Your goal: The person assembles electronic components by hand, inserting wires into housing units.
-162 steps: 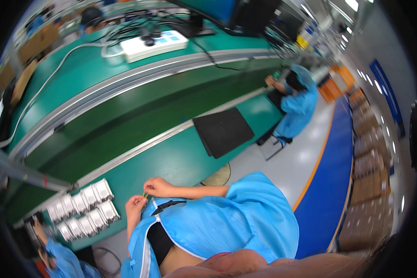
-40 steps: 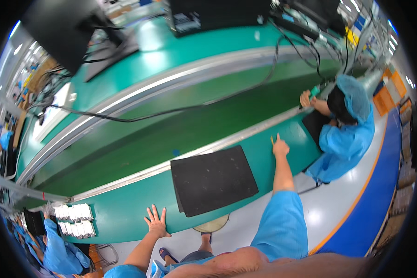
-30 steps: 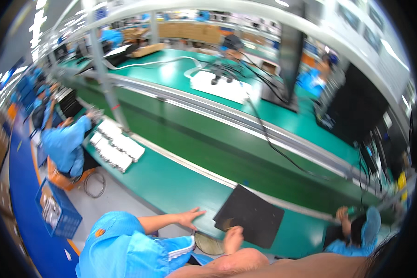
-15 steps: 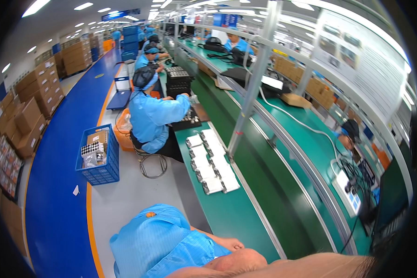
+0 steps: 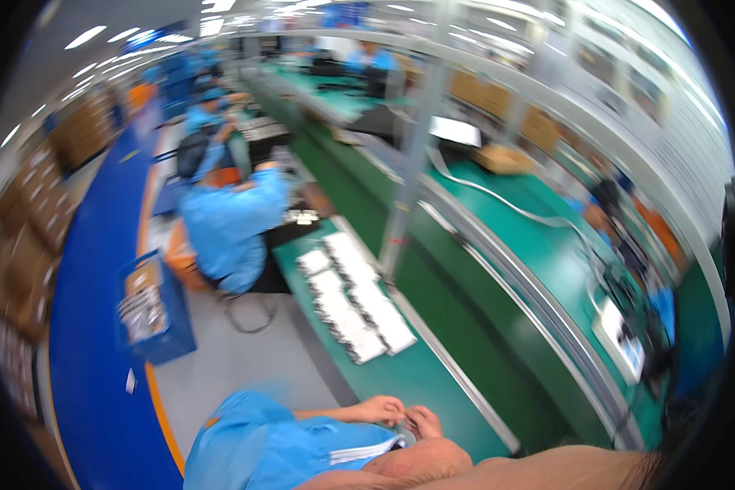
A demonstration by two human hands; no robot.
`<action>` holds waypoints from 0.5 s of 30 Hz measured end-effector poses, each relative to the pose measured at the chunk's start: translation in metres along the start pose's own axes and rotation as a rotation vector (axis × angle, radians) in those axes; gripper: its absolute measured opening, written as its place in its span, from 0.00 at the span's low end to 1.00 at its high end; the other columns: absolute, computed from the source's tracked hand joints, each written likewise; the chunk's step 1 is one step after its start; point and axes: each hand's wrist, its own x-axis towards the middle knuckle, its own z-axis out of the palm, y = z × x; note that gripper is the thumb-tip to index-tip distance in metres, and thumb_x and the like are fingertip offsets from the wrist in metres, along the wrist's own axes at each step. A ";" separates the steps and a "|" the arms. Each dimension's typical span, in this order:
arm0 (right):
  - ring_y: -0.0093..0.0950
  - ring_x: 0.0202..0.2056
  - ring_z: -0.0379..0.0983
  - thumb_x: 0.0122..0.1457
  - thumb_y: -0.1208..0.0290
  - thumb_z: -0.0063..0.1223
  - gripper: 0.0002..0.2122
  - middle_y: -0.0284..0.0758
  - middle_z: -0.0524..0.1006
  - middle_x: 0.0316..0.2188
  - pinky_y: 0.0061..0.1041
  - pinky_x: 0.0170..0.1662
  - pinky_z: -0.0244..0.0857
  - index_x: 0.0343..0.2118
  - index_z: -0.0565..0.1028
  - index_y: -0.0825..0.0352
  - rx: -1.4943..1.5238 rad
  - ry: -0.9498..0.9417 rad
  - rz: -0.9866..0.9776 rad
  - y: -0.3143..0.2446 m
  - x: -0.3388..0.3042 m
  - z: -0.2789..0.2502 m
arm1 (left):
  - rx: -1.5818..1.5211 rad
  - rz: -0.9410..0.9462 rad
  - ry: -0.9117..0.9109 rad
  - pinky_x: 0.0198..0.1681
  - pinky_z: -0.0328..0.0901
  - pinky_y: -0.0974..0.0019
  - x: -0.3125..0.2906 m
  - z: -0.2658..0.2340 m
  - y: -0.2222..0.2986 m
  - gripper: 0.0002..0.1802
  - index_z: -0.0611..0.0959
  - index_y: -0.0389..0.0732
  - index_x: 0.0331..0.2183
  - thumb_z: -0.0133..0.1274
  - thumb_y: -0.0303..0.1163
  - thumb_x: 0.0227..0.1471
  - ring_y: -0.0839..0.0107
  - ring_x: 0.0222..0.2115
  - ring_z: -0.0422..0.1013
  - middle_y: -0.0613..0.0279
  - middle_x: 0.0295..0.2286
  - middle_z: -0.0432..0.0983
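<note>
My left hand (image 5: 380, 409) and my right hand (image 5: 424, 421) are close together at the lower middle, in front of my blue smock (image 5: 249, 437). The fingers of both are bent and pinched toward each other. A small pale thing (image 5: 401, 425) shows between the fingertips, too small and blurred to name. Beyond my hands, two rows of white rectangular pieces (image 5: 359, 306) with metallic-looking sides lie on the green worktable (image 5: 445, 400).
A co-worker in blue (image 5: 229, 220) sits farther up the table, with dark trays (image 5: 261, 131) alongside. A blue crate (image 5: 157, 310) stands on the floor to the left. A metal post (image 5: 416, 163) rises beside a green belt (image 5: 465, 327). Stacked cartons (image 5: 33, 196) line the far left.
The view has shifted and blurred. One hand showed low by my smock before; now both hands show, brought together at the fingertips. The white pieces lie as before.
</note>
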 end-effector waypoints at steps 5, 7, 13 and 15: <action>0.16 0.22 0.65 0.52 0.71 0.51 0.06 0.29 0.72 0.23 0.14 0.25 0.60 0.31 0.72 0.67 -0.029 0.056 -0.164 0.013 0.012 -0.011 | -0.031 -0.082 -0.028 0.30 0.66 0.74 0.002 0.002 -0.011 0.11 0.71 0.36 0.37 0.50 0.27 0.50 0.75 0.26 0.70 0.59 0.27 0.75; 0.15 0.20 0.64 0.52 0.69 0.51 0.06 0.28 0.72 0.23 0.13 0.23 0.59 0.30 0.72 0.66 -0.022 0.029 -0.218 0.017 0.007 -0.022 | 0.003 -0.118 -0.085 0.30 0.66 0.73 0.007 0.009 -0.003 0.11 0.70 0.36 0.38 0.49 0.26 0.50 0.74 0.27 0.71 0.57 0.28 0.75; 0.14 0.18 0.62 0.52 0.71 0.52 0.05 0.27 0.70 0.20 0.13 0.20 0.56 0.29 0.71 0.67 0.080 0.238 -0.382 0.036 -0.009 -0.067 | 0.013 -0.274 -0.178 0.31 0.67 0.71 0.047 0.047 0.006 0.11 0.70 0.33 0.37 0.48 0.23 0.50 0.70 0.27 0.72 0.52 0.28 0.75; 0.14 0.19 0.63 0.52 0.72 0.51 0.04 0.27 0.70 0.20 0.13 0.20 0.56 0.28 0.71 0.66 0.134 0.295 -0.387 0.041 -0.021 -0.079 | -0.015 -0.236 -0.119 0.30 0.68 0.72 0.058 0.060 -0.001 0.09 0.71 0.32 0.36 0.48 0.22 0.49 0.70 0.27 0.72 0.52 0.27 0.75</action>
